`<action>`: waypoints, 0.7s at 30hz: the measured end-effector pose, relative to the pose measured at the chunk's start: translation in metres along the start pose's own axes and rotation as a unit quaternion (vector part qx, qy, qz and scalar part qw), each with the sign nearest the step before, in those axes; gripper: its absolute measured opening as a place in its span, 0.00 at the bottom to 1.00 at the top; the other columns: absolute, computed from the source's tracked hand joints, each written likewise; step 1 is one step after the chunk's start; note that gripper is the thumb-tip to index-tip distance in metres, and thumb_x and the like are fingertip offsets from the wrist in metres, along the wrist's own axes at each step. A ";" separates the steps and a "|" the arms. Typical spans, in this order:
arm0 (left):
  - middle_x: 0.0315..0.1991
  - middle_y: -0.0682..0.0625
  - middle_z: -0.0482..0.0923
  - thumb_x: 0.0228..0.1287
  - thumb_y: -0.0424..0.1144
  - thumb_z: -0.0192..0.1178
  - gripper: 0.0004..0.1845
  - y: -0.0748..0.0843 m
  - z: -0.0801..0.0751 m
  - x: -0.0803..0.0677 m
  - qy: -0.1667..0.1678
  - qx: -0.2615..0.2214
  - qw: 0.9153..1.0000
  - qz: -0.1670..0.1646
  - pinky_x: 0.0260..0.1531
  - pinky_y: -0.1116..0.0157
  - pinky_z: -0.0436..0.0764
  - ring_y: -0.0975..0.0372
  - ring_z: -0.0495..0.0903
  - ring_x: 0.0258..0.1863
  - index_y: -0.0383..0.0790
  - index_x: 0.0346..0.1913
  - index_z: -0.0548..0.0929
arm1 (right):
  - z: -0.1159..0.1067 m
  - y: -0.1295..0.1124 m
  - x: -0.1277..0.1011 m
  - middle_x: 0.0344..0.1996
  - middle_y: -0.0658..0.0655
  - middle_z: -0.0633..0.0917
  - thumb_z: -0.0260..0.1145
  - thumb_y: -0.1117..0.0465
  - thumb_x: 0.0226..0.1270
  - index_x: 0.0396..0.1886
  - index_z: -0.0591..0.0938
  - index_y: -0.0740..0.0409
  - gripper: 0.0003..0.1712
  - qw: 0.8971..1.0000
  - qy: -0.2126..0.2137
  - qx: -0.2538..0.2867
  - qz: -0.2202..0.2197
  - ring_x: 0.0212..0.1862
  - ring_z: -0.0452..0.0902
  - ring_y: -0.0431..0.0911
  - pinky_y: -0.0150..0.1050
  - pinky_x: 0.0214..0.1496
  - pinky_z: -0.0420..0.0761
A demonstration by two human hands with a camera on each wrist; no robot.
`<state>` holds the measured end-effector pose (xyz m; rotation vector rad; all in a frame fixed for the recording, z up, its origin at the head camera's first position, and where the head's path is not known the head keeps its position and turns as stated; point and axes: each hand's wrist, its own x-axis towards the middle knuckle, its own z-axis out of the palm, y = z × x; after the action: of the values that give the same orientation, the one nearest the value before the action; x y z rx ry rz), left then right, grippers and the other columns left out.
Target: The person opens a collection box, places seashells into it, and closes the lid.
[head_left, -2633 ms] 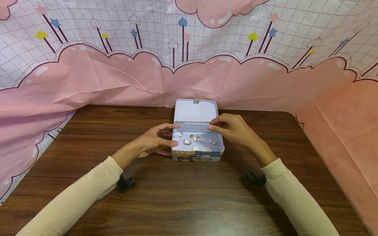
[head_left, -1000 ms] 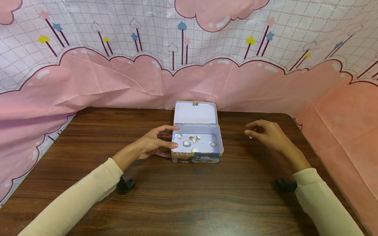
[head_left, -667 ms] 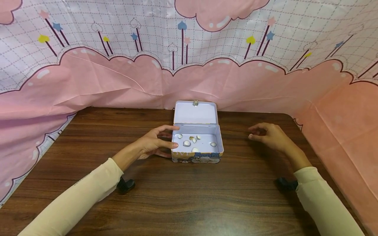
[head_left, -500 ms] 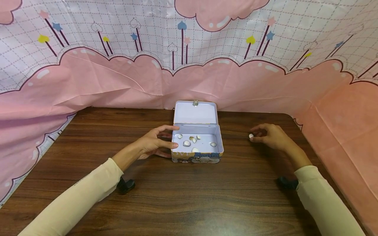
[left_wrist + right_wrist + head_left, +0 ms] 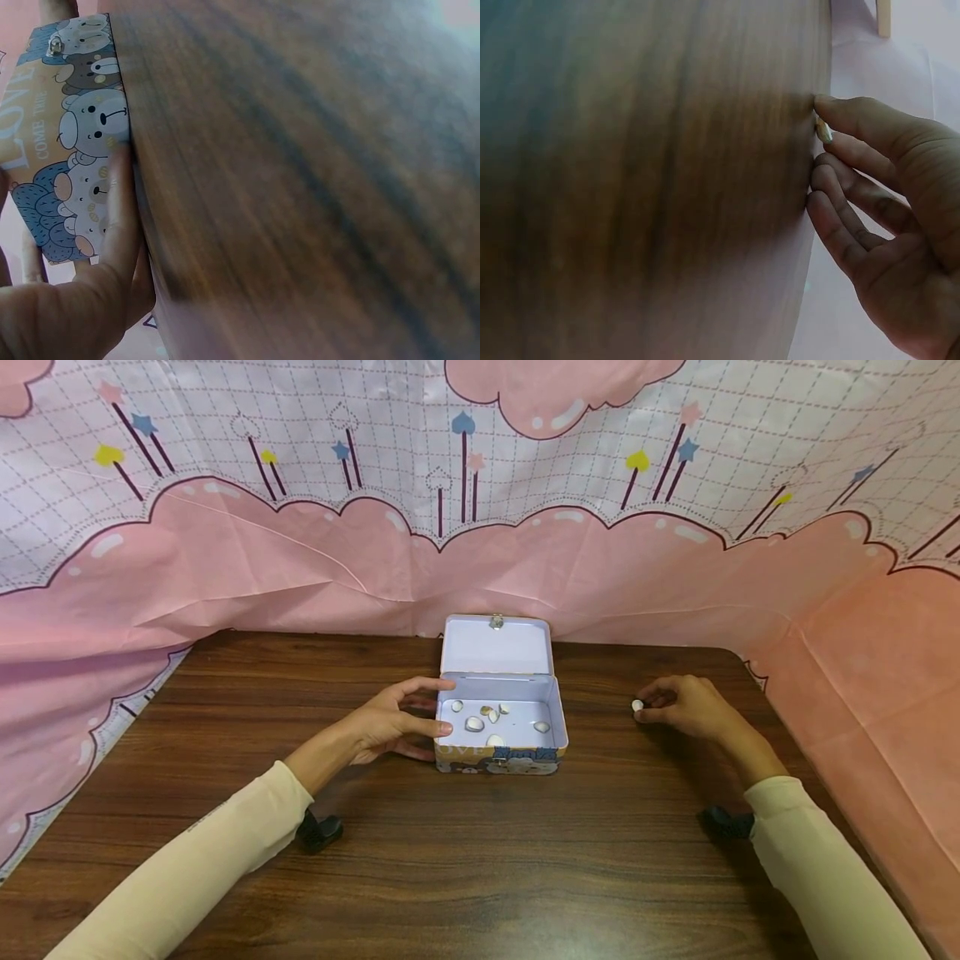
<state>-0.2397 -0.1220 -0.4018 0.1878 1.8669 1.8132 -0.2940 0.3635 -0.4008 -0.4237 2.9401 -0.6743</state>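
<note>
A tin box (image 5: 517, 687) with a bear print stands on the wooden table, its lid (image 5: 497, 647) raised at the back. Several small seashells (image 5: 474, 724) lie scattered over its pale floor. My left hand (image 5: 386, 722) holds the box's left end, two fingertips over the rim and others low on the outside; the left wrist view has one finger (image 5: 124, 202) along the printed side. To the right of the box, my right hand (image 5: 690, 706) is down at the tabletop. Its thumb and forefinger pinch a small white seashell (image 5: 637, 704), seen edge-on in the right wrist view.
The brown wooden table (image 5: 480, 868) extends in front of and on both sides of the box. Behind it hangs a pink and white patterned cloth (image 5: 315, 568), which continues down both sides. Black wrist devices (image 5: 320, 832) sit below both sleeves.
My right hand has gone from over the box to the table on its right, bringing a seashell down there. Lately it has stayed almost still. The left hand keeps its place on the box.
</note>
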 end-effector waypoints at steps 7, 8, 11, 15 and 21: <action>0.77 0.36 0.55 0.58 0.34 0.78 0.44 -0.001 0.000 0.000 0.001 -0.001 1.000 0.002 0.51 0.41 0.90 0.41 0.76 0.63 0.56 0.76 0.70 | 0.001 0.000 0.001 0.48 0.57 0.92 0.76 0.46 0.67 0.51 0.90 0.53 0.20 1.000 0.006 -0.011 -0.005 0.55 0.85 0.59 0.63 0.59 0.82; 0.76 0.37 0.55 0.58 0.34 0.78 0.44 -0.001 0.000 0.000 0.002 -0.002 1.000 0.001 0.51 0.41 0.90 0.41 0.76 0.63 0.56 0.76 0.70 | 0.001 -0.001 0.001 0.48 0.58 0.92 0.76 0.46 0.67 0.50 0.90 0.53 0.20 1.000 0.006 -0.012 -0.006 0.56 0.85 0.60 0.63 0.60 0.82; 0.77 0.37 0.55 0.58 0.34 0.78 0.44 -0.001 0.000 0.001 0.001 -0.003 1.000 0.001 0.51 0.41 0.90 0.41 0.77 0.63 0.56 0.76 0.70 | 0.001 -0.001 0.001 0.50 0.60 0.91 0.76 0.46 0.67 0.49 0.90 0.53 0.19 1.000 0.004 -0.015 -0.011 0.58 0.83 0.62 0.65 0.60 0.81; 0.77 0.37 0.55 0.57 0.35 0.79 0.44 -0.001 0.000 0.001 0.001 -0.007 1.000 0.001 0.51 0.41 0.90 0.41 0.76 0.64 0.57 0.76 0.70 | 0.001 -0.001 0.001 0.55 0.65 0.88 0.75 0.44 0.67 0.51 0.90 0.53 0.21 1.000 0.001 -0.012 -0.006 0.63 0.79 0.66 0.69 0.64 0.79; 0.77 0.38 0.54 0.58 0.35 0.79 0.44 -0.001 -0.001 0.001 0.000 -0.005 1.000 0.001 0.51 0.41 0.90 0.40 0.74 0.66 0.57 0.76 0.70 | 0.003 -0.005 0.000 0.57 0.62 0.88 0.73 0.39 0.67 0.52 0.89 0.48 0.23 1.000 0.020 0.009 -0.018 0.65 0.78 0.65 0.70 0.66 0.77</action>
<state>-0.2406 -0.1220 -0.4034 0.1865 1.8578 1.8223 -0.2921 0.3584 -0.4013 -0.4668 2.9686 -0.7218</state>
